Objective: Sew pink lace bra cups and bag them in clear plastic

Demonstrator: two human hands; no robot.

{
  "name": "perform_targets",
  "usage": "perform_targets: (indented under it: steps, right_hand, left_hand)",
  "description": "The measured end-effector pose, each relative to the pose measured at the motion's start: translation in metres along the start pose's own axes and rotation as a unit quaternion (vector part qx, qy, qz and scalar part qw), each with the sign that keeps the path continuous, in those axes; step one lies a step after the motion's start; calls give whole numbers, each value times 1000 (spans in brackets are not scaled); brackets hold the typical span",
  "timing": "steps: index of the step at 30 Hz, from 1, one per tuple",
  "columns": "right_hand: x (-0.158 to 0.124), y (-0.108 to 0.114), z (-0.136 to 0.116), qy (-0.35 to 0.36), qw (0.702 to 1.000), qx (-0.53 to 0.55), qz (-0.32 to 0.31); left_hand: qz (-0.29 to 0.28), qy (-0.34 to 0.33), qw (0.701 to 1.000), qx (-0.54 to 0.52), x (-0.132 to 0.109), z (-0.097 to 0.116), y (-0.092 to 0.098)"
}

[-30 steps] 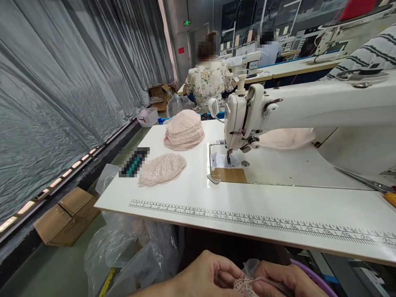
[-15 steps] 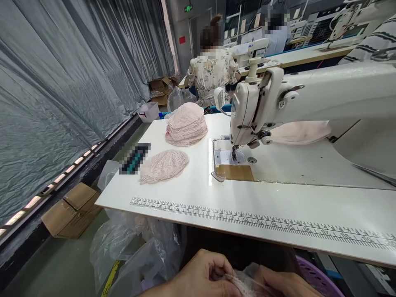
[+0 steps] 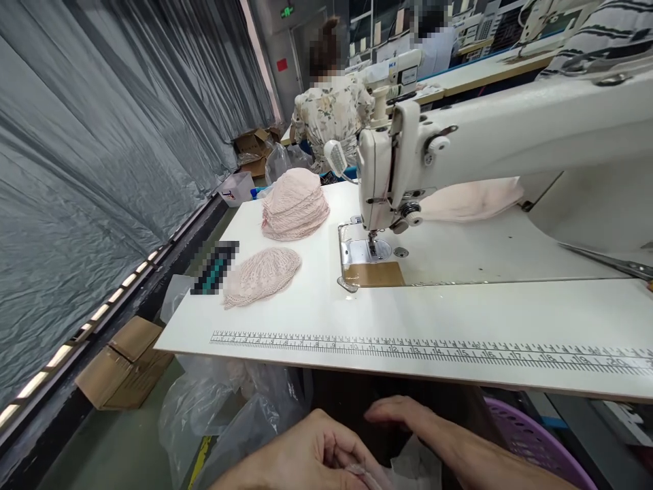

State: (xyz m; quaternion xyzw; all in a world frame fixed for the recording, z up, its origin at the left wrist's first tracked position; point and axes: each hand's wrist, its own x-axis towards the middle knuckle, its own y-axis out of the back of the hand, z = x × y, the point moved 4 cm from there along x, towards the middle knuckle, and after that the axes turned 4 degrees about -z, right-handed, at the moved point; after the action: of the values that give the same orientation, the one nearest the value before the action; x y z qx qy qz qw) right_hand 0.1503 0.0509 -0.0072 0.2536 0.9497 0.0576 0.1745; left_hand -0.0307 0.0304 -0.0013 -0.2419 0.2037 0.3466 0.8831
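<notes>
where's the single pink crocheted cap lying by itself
In the head view, the single pink crocheted cap lies on the white sewing table's left part, in front of the stack of pink caps and left of the sewing machine's needle plate.

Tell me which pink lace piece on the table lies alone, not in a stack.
The flat single lace piece near the table's left edge; the others sit piled in a stack behind it.
</notes>
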Motion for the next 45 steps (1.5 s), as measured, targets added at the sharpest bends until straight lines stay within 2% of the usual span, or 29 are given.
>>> perform_targets:
  steps: [3, 6, 9, 13, 18, 21, 25, 29, 32, 36, 40, 45]
  right_hand:
    - [14, -3, -9, 25, 998, -30, -50]
    - [14, -3, 0, 15, 999, -30, -14]
    - [4, -5, 12, -4, 1000, 14, 22]
    - [-5, -8, 17, -39, 998, 19, 45]
    - [-1, -9, 13, -81, 994, 45, 51]
    - [5, -12, 7, -94, 993, 64, 19]
    - [15, -17, 2, -87, 992, 86, -26]
    - [14, -12, 4, -70, 992, 100, -34]
    - [7, -1, 6, -77, 992, 100, -27]
    - [2, 3, 9, -86, 992, 90, -36]
    - [5, -1, 10, -111, 994, 12, -18]
    - [8, -4, 5, -69, 998, 2, -9]
  left_hand:
    - [10, 5, 1000, 29, -3, 6, 0]
    - [48, 19, 998, 40, -6, 4, 5]
    - [79, 12, 996, 26, -7, -5, 11]
    - [97, -4, 995, 10, -5, -15, 14]
    - [76, 10, 997, 3, -10, -11, 16]
    - [41, 48, 997, 55, -12, -6, 13]
    - [17, 76, 989, 129, -2, -1, 7]
    - [3, 76, 995, 63, 12, -2, 2]
    - [-10, 84, 996, 7, 13, -7, 5]
    - [5, 78, 997, -13, 7, -10, 13]
    - [26, 79, 996, -9, 3, -11, 18]
    - [37, 76, 996, 15, 0, -13, 22]
